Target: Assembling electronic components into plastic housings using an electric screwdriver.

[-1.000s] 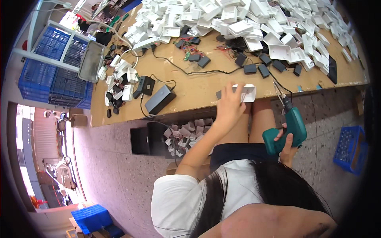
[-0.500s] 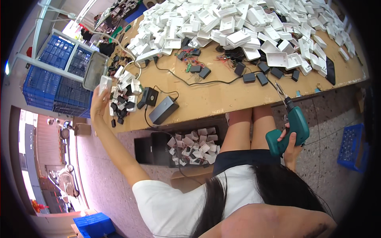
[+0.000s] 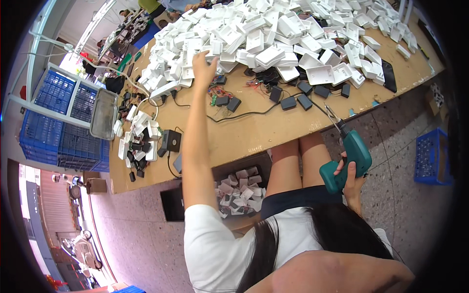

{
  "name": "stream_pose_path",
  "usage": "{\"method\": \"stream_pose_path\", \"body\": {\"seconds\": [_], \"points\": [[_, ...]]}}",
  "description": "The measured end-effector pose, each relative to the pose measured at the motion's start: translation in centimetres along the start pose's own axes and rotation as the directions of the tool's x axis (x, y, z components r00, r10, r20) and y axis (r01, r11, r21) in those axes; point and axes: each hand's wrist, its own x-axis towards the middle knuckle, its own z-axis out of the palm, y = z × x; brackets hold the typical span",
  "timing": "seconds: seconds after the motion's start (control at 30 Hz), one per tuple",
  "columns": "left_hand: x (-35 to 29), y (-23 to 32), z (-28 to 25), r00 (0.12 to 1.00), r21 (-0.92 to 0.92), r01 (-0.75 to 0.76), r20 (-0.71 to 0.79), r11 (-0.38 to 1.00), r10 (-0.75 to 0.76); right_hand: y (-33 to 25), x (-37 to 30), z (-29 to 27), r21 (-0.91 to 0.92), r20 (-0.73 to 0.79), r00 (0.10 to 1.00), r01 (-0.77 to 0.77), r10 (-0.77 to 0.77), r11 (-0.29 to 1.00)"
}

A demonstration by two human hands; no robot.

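Note:
My left hand is stretched out over the table at the near left edge of the heap of white plastic cases. Thumb and fingers are apart, and I see nothing held between them. In front of my right thigh, my right hand wraps round the handle of a green pistol-grip power tool. Narrow metal prongs at its front point up and left, towards the table edge. Small black boxes lie near that tip. Thin coloured wires and small boards lie just right of my left wrist.
A smaller group of white and black parts sits at the table's left end, beside a black device. A black cable crosses the cardboard-coloured tabletop. Below stands a bin of white pieces. Blue crates are stacked left; another blue crate stands right.
My left hand has moved right and away from the small group at the left end to the big heap; the white piece it held is no longer in it. My right hand keeps the tool.

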Motion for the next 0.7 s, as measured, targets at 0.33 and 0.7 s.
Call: {"method": "stream_pose_path", "body": {"seconds": [0.33, 0.7], "points": [[-3.5, 16.9, 1.7, 0.981, 0.104, 0.185, -0.085, 0.977, -0.177, 0.2, 2.2, -5.9, -0.001, -0.053, 0.997, -0.062, 0.062, 0.998], [-20.9, 31.6, 6.9, 0.974, 0.023, 0.034, 0.222, 0.999, -0.038, 1.9, 3.1, -5.2, 0.043, 0.048, 0.999, 0.0, -0.002, 0.999]]}}
